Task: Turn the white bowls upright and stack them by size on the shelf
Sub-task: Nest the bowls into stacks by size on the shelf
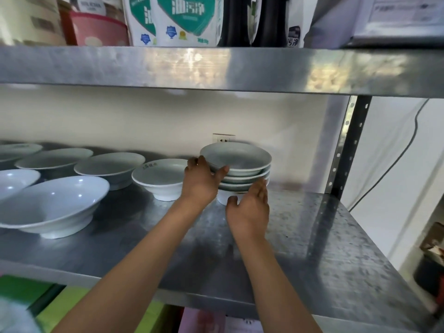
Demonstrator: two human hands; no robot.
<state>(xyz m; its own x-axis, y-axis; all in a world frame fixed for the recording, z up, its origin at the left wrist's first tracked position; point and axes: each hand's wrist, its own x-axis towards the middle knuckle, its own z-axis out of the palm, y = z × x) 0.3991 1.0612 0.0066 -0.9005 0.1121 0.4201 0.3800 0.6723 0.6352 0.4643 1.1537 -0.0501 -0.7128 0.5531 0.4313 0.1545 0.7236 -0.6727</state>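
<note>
A stack of white bowls [240,169], all upright, stands at the back of the steel shelf [324,236], right of centre. My left hand [200,181] lies against the stack's left side, fingers reaching round the rims and thumb on the front. My right hand [249,207] is at the stack's lower front, fingers straight and touching the bottom bowls. To the left, several single white bowls stand upright: a small one [158,179] beside the stack, a wide one [109,168] behind, and a large one [51,205] at the front left.
The upper steel shelf [216,68] hangs low over the bowls and carries white-and-green bags [182,18] and a pink tub [98,30]. A perforated upright post [346,150] bounds the shelf's right end. A wall socket [223,138] sits behind the stack.
</note>
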